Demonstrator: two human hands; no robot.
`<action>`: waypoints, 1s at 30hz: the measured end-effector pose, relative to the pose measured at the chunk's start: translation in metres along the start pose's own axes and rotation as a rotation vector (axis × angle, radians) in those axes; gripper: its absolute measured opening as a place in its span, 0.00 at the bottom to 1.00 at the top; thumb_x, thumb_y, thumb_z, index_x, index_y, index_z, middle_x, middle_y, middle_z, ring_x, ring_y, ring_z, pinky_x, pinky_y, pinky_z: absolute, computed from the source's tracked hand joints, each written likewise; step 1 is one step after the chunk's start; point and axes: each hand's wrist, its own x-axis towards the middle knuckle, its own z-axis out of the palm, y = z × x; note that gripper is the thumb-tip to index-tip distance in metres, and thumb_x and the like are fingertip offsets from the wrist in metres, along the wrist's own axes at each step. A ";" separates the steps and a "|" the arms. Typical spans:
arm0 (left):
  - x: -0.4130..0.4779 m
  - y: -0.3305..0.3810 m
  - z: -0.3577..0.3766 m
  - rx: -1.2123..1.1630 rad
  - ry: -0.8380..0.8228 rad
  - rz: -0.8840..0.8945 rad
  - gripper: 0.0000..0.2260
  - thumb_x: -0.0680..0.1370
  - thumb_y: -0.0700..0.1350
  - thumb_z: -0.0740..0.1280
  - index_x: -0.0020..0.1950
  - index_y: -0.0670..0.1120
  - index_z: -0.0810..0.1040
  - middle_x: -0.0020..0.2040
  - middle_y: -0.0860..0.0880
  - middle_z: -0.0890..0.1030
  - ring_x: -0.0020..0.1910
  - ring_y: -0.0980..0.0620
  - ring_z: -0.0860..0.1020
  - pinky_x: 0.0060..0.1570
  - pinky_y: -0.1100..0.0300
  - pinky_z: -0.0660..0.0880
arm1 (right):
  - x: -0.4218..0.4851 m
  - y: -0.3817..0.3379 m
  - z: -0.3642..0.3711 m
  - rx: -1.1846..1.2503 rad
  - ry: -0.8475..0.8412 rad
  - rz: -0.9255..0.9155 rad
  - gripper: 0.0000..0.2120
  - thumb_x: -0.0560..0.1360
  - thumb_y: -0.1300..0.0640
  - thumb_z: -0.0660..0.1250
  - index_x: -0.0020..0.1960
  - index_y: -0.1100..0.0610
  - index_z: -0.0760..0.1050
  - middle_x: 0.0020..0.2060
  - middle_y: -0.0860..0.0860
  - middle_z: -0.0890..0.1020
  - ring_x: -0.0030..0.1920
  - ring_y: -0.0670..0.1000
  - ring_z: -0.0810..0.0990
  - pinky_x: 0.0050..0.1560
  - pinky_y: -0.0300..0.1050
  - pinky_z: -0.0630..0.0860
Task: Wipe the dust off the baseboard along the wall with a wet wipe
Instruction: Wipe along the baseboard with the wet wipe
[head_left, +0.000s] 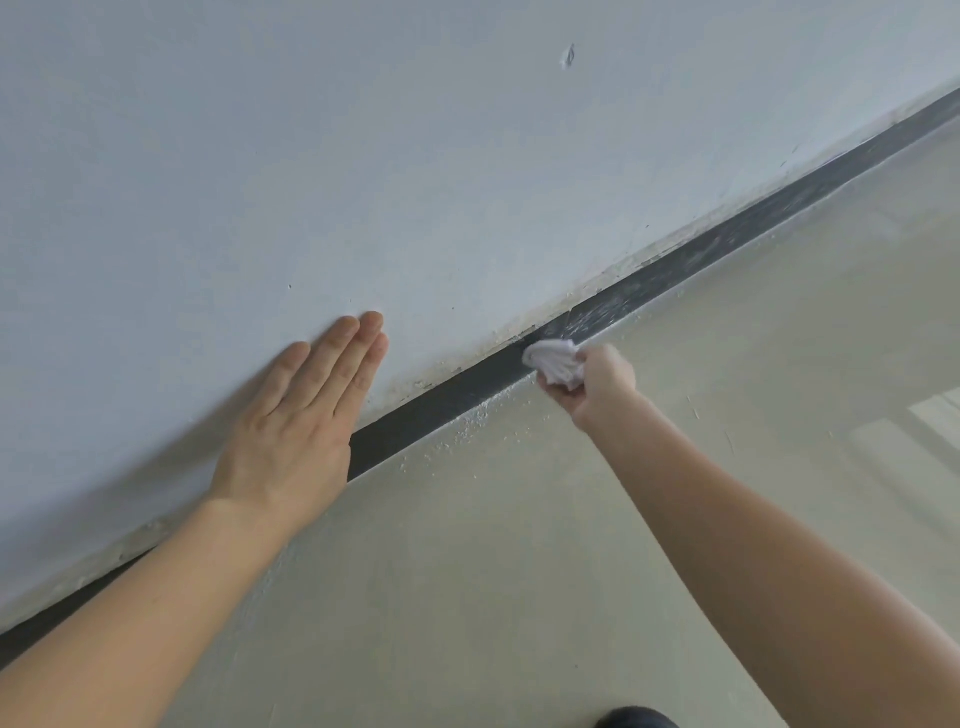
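Observation:
A dark grey baseboard (447, 405) runs diagonally from lower left to upper right where the pale wall (311, 156) meets the floor. My right hand (592, 387) grips a crumpled white wet wipe (553, 361) and holds it against the baseboard. To the left of the wipe the strip looks clean and dark; to its right it is streaked with pale dust (727, 244). My left hand (306, 415) lies flat on the wall just above the baseboard, fingers straight and together.
The beige floor (519, 545) has white specks of dust along the baseboard's foot. The wall's bottom edge is chipped and stained. A small mark (569, 55) sits high on the wall. A dark object (636, 718) shows at the bottom edge.

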 end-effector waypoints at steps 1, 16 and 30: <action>0.000 0.001 0.000 0.004 -0.005 -0.001 0.33 0.72 0.37 0.54 0.78 0.41 0.51 0.78 0.46 0.48 0.77 0.48 0.48 0.75 0.53 0.41 | -0.006 0.010 0.000 -0.006 -0.041 0.061 0.07 0.77 0.67 0.56 0.54 0.64 0.70 0.47 0.62 0.76 0.48 0.59 0.79 0.45 0.52 0.82; 0.003 -0.003 -0.021 0.010 -0.091 0.049 0.33 0.71 0.38 0.51 0.77 0.41 0.51 0.78 0.44 0.48 0.77 0.47 0.48 0.75 0.52 0.43 | 0.004 -0.010 0.006 0.064 -0.197 0.068 0.14 0.77 0.70 0.56 0.61 0.71 0.72 0.51 0.64 0.80 0.39 0.56 0.81 0.28 0.44 0.81; 0.122 0.048 -0.020 0.131 0.027 0.390 0.32 0.73 0.42 0.50 0.77 0.39 0.49 0.78 0.43 0.47 0.77 0.46 0.46 0.74 0.51 0.40 | 0.013 0.022 0.003 -0.107 -0.327 0.285 0.06 0.78 0.68 0.58 0.47 0.68 0.73 0.40 0.63 0.80 0.35 0.58 0.81 0.35 0.48 0.82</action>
